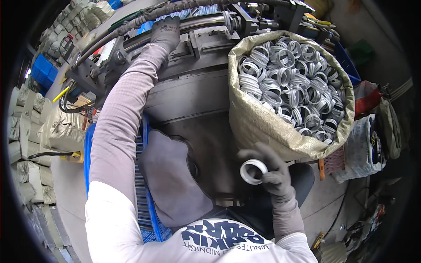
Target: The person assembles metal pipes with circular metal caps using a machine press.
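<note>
My right hand (pixel 277 177), in a grey glove, grips a silvery metal ring (pixel 253 171) at its right edge, over my lap. Somewhat blurred, its fingers curve above the ring. At the far end of my outstretched arm, my left hand (pixel 165 34), also gloved, is closed over a polished metal tube (pixel 195 23) on the machine (pixel 206 41); its fingertips are hidden behind the tube. To the right of the machine's front stands a large woven sack (pixel 250 120), heaped with similar metal rings (pixel 285 79).
A blue crate (pixel 147 193) holding long metal tubes is beside my left arm, with a grey pad (pixel 173 175) next to it. Stacked wrapped bundles (pixel 30 175) line the left side. Bags (pixel 362 153) and a cable lie on the right.
</note>
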{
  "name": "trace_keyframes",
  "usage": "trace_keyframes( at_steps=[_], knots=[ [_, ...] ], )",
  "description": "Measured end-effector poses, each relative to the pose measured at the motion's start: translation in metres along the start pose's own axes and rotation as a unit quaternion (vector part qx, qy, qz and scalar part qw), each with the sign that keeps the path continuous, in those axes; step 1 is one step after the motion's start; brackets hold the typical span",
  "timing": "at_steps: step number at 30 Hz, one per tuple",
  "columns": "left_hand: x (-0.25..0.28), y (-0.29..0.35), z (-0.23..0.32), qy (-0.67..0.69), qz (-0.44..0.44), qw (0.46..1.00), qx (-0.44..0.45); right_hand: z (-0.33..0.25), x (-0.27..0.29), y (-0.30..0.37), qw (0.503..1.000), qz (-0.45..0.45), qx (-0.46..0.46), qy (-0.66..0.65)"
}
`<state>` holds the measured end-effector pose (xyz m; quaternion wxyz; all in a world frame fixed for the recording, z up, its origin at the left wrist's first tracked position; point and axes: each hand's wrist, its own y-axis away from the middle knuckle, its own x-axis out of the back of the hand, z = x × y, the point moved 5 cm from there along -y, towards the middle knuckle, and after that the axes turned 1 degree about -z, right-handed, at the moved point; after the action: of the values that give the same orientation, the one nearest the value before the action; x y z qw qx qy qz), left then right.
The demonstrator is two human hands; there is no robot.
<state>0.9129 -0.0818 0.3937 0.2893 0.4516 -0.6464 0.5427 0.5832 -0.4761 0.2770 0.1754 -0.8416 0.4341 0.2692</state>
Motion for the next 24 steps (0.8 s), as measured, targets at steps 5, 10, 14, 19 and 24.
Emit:
trace_keyframes(
  at_steps=[5,10,14,19,24],
  knots=[
    [-0.031,0.005,-0.018,-0.006,-0.041,0.999,-0.002,0.059,0.024,-0.012,0.987,-0.013,-0.149,0.061],
    [-0.016,0.077,0.031,0.032,0.042,0.998,-0.038,0.077,0.047,-0.007,0.989,0.079,-0.101,0.075],
    [0.028,0.241,-0.03,0.173,0.177,0.961,-0.12,0.094,0.085,0.003,0.99,0.064,-0.123,0.024],
    [-0.028,0.458,-0.198,0.144,-0.008,0.98,0.136,0.062,0.09,0.005,0.996,0.08,-0.043,-0.017],
    [-0.095,0.763,-0.253,-0.01,-0.367,0.915,0.167,0.079,0.082,-0.017,0.986,0.073,-0.091,0.116]
  ],
)
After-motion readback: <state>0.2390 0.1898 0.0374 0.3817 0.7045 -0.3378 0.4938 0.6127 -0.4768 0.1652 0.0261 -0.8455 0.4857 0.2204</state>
